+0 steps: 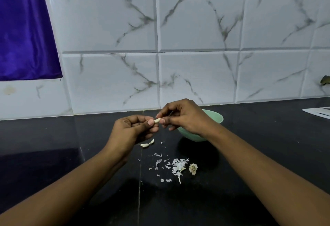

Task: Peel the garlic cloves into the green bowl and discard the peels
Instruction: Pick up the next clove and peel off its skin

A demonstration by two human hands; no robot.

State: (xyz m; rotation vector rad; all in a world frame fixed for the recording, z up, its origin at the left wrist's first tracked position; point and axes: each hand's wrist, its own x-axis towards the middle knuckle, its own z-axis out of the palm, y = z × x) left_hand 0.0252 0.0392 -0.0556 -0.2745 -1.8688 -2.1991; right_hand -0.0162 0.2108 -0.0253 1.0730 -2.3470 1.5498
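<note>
A small pale garlic clove [157, 120] is held above the black counter between both hands. My left hand [135, 129] pinches its left end with thumb and fingers. My right hand [184, 118] pinches the right end, and a thin dark sliver pokes up between its fingers; whether it is a tool or a peel I cannot tell. The green bowl [217, 118] stands just behind my right hand, mostly hidden by it. A loose garlic clove [146, 144] lies on the counter below my left hand. Several white peels [175, 167] are scattered nearer to me.
A dried garlic root stub [193, 168] lies right of the peels. The black counter [71, 154] runs to a marble-tiled wall [196, 29]. A white flat object [319, 112] sits at the far right edge. Blue cloth [23, 29] hangs at upper left.
</note>
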